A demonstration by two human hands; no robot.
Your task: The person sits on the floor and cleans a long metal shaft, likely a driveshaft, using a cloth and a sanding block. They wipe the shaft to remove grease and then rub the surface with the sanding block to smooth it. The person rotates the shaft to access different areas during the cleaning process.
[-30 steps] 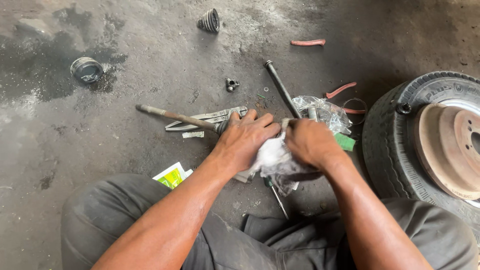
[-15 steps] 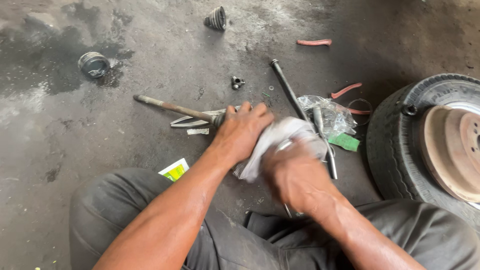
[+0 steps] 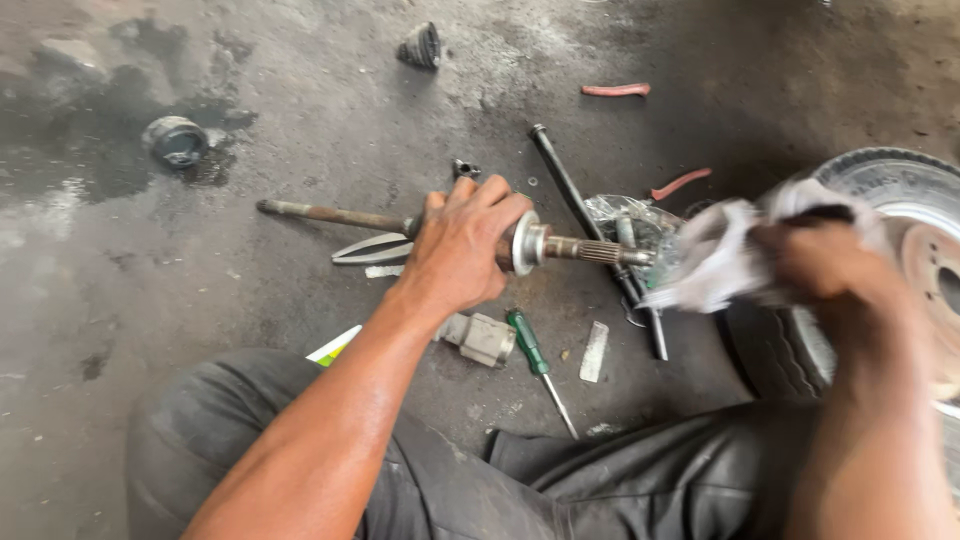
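My left hand [image 3: 460, 250] is closed around a long metal axle shaft [image 3: 330, 215] and holds it level above the concrete floor. The shaft's splined end [image 3: 600, 252] and a shiny collar [image 3: 524, 243] stick out to the right of my fist. My right hand [image 3: 830, 265] is blurred at the right, in front of a wheel, and grips a white rag [image 3: 720, 255] just off the splined tip.
A green-handled screwdriver [image 3: 530, 345], a small metal part [image 3: 480, 338], a flat metal strip [image 3: 594, 352] and a black rod [image 3: 560, 180] lie on the floor. A wheel with tyre [image 3: 900, 200] stands right. A rubber boot [image 3: 422, 45] and a round cap [image 3: 176, 140] lie farther off.
My right hand pulled the white rag off the shaft to the right, which bared the collar and the splined end. My left hand kept its grip on the shaft.
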